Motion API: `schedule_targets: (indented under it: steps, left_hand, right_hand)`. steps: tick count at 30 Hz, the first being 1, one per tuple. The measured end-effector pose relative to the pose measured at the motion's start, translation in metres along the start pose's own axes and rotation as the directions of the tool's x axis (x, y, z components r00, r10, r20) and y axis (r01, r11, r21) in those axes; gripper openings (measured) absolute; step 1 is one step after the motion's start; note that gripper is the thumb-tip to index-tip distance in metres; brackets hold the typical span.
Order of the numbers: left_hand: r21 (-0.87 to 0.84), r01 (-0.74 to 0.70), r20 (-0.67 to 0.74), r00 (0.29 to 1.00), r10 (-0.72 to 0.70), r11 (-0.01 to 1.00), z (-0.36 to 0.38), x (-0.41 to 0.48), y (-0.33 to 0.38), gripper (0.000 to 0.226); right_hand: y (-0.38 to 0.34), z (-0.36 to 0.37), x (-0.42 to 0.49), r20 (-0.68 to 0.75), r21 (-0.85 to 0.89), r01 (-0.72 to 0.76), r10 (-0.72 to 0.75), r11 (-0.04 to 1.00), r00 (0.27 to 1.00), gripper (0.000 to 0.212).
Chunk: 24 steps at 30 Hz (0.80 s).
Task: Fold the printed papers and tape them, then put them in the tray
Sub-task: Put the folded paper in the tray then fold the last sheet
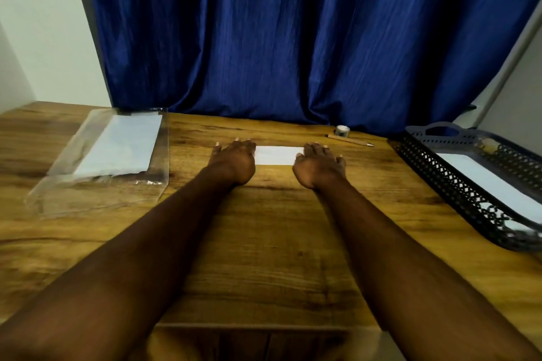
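A folded white paper [277, 154] lies flat on the wooden table in the middle. My left hand [234, 161] presses palm-down on its left end, fingers spread. My right hand [319, 164] lies flat on its right end in the same way. Only the strip of paper between the hands shows. A stack of printed papers [120, 149] rests inside a clear plastic sleeve at the left. A dark lattice tray [457, 184] at the right holds white paper [484, 179]. A small roll of tape [342, 130] stands behind the folded paper.
A pencil [349, 140] lies just in front of the tape roll. A blue curtain [278, 38] hangs along the table's back edge. The clear plastic sleeve [88, 193] spreads over the left part of the table [264, 228].
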<state>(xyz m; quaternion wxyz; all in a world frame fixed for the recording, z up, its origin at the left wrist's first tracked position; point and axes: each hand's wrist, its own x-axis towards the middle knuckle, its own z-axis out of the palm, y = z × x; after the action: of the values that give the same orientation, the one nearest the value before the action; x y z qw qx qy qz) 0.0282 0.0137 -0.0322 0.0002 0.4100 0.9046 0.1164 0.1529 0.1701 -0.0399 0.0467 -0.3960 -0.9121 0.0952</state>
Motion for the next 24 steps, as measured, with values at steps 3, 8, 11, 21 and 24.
schedule_targets:
  steps: [3,8,11,21,24]
  left_hand:
    - [-0.039,-0.025,-0.044,0.999,0.024,0.999,0.001,-0.005,-0.003,0.052]
    - [-0.101,-0.084,-0.252,0.966,0.056,0.991,-0.006,-0.014,-0.004,0.062]
    - [-0.143,-0.108,-0.396,0.917,0.043,0.984,-0.014,-0.02,-0.005,0.06]
    - [-0.095,0.0,-0.381,0.924,-0.037,0.996,-0.061,-0.059,-0.055,0.039]
    - [-0.082,0.052,-0.269,0.961,-0.072,0.995,-0.082,-0.066,-0.08,0.043]
  right_hand:
    - [0.0,-0.001,-0.005,-0.078,0.054,0.006,-0.002,0.999,0.997,0.061]
    - [-0.002,-0.006,-0.024,-0.393,0.285,0.149,-0.026,0.947,0.919,0.04]
    - [-0.007,-0.009,-0.03,-0.596,0.27,0.34,-0.121,0.901,0.794,0.023]
    - [-0.068,-0.01,-0.05,-0.422,0.172,0.647,-0.538,0.743,0.729,0.018]
    - [-0.097,-0.006,-0.062,-0.398,0.191,0.677,-0.574,0.711,0.716,0.018]
